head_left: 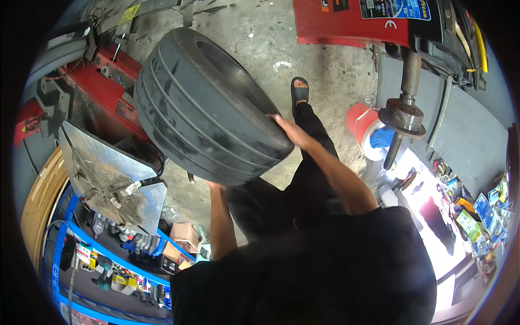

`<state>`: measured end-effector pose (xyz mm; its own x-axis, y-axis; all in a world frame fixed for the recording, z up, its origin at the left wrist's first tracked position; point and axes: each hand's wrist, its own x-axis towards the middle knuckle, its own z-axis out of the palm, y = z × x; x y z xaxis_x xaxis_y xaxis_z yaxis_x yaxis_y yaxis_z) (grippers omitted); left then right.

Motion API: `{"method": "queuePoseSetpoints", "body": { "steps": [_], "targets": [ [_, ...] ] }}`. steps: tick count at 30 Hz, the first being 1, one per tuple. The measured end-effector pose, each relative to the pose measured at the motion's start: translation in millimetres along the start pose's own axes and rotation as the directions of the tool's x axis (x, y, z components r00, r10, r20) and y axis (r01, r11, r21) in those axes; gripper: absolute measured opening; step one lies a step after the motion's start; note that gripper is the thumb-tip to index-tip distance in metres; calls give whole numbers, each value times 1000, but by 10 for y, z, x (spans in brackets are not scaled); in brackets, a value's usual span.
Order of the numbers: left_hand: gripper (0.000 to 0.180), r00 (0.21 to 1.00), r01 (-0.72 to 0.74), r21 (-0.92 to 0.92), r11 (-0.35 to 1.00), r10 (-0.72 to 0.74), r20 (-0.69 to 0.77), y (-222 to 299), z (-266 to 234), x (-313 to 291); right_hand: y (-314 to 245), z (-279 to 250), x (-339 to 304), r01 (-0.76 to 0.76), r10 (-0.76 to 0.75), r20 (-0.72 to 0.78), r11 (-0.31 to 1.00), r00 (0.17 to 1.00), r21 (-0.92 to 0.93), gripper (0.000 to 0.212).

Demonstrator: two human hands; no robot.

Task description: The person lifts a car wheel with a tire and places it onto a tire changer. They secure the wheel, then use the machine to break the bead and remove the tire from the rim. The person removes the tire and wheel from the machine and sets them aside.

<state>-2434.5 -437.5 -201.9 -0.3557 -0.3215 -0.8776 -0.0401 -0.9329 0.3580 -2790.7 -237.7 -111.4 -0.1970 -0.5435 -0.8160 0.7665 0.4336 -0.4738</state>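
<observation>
A wide black tire [206, 119] with long grooves round its tread is held tilted in front of my legs, its open side turned up and to the right. My right hand [291, 131] grips the tire's near right edge, the fingers reaching over the rim toward the inside. Under the tire's lower edge is my left hand [216, 186], most of it hidden by the rubber, so its fingers do not show clearly. The tire seems to be off the floor, resting between both hands.
Left stands a red tire machine [103, 92] with a metal turntable [114, 179]. On the right, a red machine [352, 24] has a protruding shaft [403, 116] above a red bucket [362, 122]. Blue shelving [108, 260] with boxes and tools is at lower left. Concrete floor [254, 32] lies ahead.
</observation>
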Motion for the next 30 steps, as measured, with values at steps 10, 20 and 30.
{"method": "queuePoseSetpoints", "body": {
  "steps": [10, 20, 30],
  "targets": [
    [81, 915, -402, 79, 912, 403, 1, 416, 1141, -551, -292, 393, -127, 16, -243, -415, 878, 877, -479, 68],
    [70, 960, -44, -21, 999, 37, -276, 873, 1714, -663, -1459, 77, 956, 280, -333, -575, 943, 747, -183, 74],
    [61, 540, -386, 834, -395, 636, 551, 1542, 3450, -173, -3366, 554, 2146, 639, -395, -653, 747, 646, 181, 70]
  ]
}}
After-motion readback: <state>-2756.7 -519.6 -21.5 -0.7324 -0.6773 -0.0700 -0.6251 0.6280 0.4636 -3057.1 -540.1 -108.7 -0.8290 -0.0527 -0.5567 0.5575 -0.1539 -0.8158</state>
